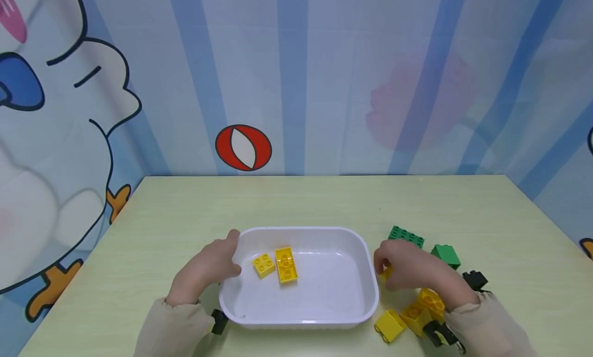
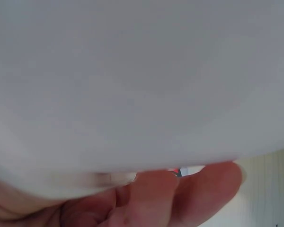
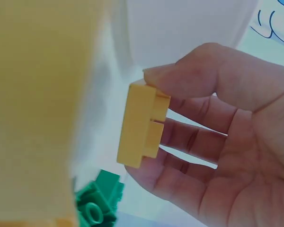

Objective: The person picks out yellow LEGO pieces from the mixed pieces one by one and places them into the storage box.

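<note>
My right hand pinches a yellow toy building brick between thumb and fingers, its studs turned toward the palm. It is beside the right wall of a white plastic tray, and in the head view the hand covers most of the brick. My left hand grips the tray's left rim, with the fingers along the outside of the wall in the left wrist view. In the tray lie a small square yellow brick and a longer yellow brick with its hollow side up.
Right of the tray, several yellow bricks lie near the right forearm, partly hidden by it. Behind the right hand are a flat green studded brick and another green brick. A printed cloth hangs behind the table.
</note>
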Demonstrator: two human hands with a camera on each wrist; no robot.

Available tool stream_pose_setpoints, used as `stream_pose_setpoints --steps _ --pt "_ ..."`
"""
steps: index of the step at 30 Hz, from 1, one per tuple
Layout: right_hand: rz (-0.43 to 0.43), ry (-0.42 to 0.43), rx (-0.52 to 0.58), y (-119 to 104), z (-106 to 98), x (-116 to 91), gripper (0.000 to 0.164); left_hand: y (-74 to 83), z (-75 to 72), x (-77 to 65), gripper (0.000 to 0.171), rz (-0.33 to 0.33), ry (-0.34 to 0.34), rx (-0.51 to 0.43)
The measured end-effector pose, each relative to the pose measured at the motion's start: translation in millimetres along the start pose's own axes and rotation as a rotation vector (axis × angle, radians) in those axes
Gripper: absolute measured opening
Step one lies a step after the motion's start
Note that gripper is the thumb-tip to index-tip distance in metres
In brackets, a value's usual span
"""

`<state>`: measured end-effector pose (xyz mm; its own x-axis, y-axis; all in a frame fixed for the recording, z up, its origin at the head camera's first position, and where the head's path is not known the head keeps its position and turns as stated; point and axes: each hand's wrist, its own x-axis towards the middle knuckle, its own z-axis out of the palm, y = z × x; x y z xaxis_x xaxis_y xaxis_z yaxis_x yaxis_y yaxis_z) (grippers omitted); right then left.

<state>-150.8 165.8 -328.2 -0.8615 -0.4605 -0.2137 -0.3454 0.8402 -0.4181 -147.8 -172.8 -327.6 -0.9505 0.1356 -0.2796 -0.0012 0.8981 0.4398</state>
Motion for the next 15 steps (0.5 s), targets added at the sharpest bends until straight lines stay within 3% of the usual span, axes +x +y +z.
stream_pose_setpoints --steps 8,15 --pt "-0.119 0.022 -0.044 -6 -17 2 0.019 -1.8 0.1 0.5 0.066 0.011 0.000 -0.003" --pt "-0.159 0.045 -0.078 -17 -27 4 0.019 -1.3 -0.4 -0.1 0.069 0.011 -0.006 0.002"
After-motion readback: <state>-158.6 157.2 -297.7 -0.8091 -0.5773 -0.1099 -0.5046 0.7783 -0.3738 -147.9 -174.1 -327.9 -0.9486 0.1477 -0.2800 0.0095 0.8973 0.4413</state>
